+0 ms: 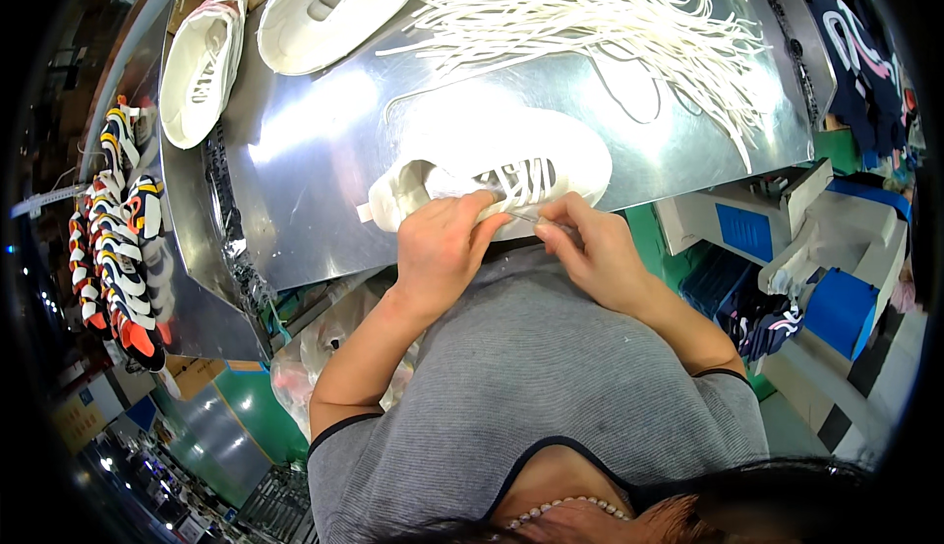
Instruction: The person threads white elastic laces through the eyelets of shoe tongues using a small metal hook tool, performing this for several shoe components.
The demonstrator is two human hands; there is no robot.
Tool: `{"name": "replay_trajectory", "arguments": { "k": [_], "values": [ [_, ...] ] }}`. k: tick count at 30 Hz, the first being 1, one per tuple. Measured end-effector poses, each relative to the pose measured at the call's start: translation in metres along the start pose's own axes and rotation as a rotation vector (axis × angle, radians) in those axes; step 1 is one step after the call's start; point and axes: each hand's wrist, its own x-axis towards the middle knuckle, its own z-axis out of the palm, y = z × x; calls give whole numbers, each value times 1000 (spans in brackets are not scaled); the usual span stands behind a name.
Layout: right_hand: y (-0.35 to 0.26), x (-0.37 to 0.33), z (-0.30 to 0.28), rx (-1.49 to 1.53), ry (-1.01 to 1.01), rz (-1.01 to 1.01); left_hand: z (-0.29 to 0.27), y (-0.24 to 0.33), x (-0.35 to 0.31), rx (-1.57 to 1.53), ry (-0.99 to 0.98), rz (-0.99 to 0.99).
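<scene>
A white sneaker [575, 155] lies on its side on the metal table in front of me, toe to the right and heel to the left. White lace crosses its eyelets in several rows. My left hand [442, 244] is closed at the near edge of the lacing, thumb and index finger gripping the shoe beside the opening. Close to its thumb, my right hand [600, 254] pinches a thin, greyish-white strand that spans the small gap between both hands. Whether that strand is a lace end or a slim tool cannot be made out.
A heap of loose white laces [590, 28] spreads over the far side of the metal table [315, 185]. More white shoes [202, 72] stand at the far left. Multicoloured shoes [123, 259] are lined up left of the table; a bin with blue panels [841, 313] stands at right.
</scene>
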Motion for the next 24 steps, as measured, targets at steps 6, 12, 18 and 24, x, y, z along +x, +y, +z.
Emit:
{"name": "replay_trajectory", "arguments": {
  "k": [6,12,18,24],
  "values": [
    [4,6,2,67,-49,24,3,-1,0,9,-3,68],
    [4,14,23,305,-18,166,11,10,-5,6,-43,144],
    [5,0,-18,-6,-72,82,3,12,-3,-26,-90,-5],
    [16,38,-26,44,238,-6,-11,19,11,-143,-325,-192]
  ]
}}
